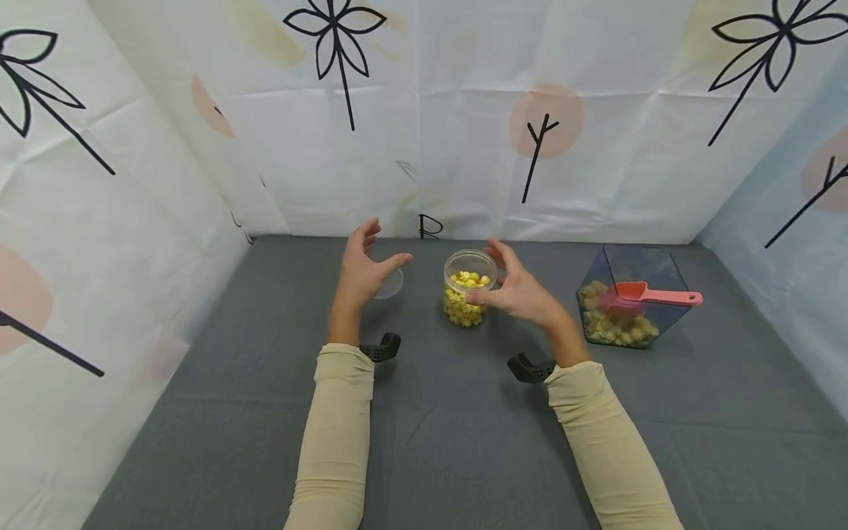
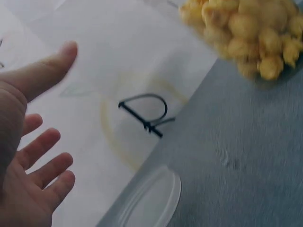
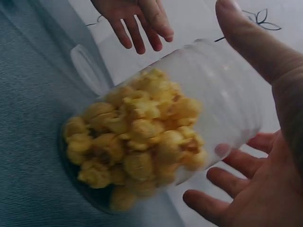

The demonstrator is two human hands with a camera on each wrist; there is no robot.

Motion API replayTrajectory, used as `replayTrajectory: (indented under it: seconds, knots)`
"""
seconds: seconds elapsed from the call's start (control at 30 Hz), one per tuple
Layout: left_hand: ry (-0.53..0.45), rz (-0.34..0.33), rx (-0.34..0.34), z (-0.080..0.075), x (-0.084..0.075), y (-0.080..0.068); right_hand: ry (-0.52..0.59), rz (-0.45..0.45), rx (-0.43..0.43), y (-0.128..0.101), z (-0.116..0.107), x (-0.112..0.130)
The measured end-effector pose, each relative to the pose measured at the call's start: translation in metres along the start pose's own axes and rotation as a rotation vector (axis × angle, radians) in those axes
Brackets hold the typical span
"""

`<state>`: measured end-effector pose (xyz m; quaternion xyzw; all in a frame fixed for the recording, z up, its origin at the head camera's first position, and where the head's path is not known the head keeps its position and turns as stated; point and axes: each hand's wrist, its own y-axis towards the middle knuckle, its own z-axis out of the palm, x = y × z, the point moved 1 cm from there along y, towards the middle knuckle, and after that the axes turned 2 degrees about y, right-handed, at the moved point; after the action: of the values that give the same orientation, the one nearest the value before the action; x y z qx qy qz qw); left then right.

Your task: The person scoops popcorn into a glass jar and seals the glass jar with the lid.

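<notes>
Hands and spread, fingers open, either side of popcorn jar on bench, lid left.

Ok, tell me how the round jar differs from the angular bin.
The round jar is small, clear and cylindrical; the angular bin is larger, tinted and faceted. The jar stands between both hands; the bin sits apart, holding a pink scoop. Both hold popcorn and are lidless.
</notes>
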<state>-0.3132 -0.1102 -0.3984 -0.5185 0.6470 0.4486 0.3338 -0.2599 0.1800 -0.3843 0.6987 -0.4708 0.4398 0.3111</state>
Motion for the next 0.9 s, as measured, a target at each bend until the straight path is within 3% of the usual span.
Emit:
replayTrajectory:
  seconds: [0.2, 0.37, 0.5, 0.7, 0.9]
  knots:
    - [0.126, -0.101, 0.036, -0.007, 0.015, -0.004, 0.070, 0.032, 0.064, 0.006, 0.009, -0.018]
    - [0.219, -0.164, 0.069, -0.011, 0.026, -0.006, 0.157, -0.046, 0.092, 0.012, 0.015, -0.026]
    - [0.277, -0.207, 0.103, -0.011, 0.033, -0.006, 0.185, -0.051, 0.082, 0.014, 0.017, -0.030]
    - [0.326, -0.264, 0.142, -0.008, 0.042, -0.005, 0.147, -0.003, 0.063, 0.015, 0.020, -0.033]
    - [0.389, -0.277, 0.165, -0.006, 0.042, -0.006, 0.116, 0.050, 0.079, 0.013, 0.018, -0.034]
